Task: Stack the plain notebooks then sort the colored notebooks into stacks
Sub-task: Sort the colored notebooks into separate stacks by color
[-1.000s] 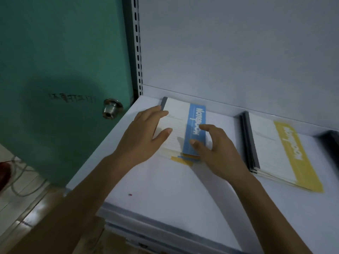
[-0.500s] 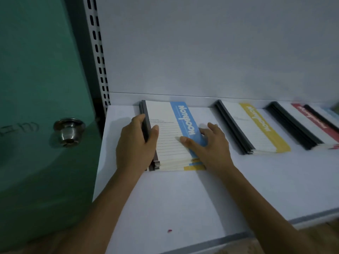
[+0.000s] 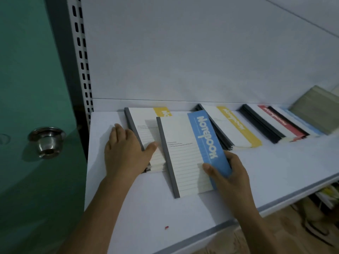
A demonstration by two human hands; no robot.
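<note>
shelf [image 3: 183, 213]: smooth matt white board, grey edge strip | notebook [image 3: 185, 154]: paper, glossy blue band | doorknob [image 3: 46, 141]: shiny brushed metal | door [image 3: 27, 88]: smooth green semi-gloss paint | upright [image 3: 80, 52]: slotted white-painted metal

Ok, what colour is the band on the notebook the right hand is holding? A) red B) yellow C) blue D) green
C: the right hand grips the blue-banded notebook by its lower right corner, while the stack under the left hand shows a yellow band on top.
</note>
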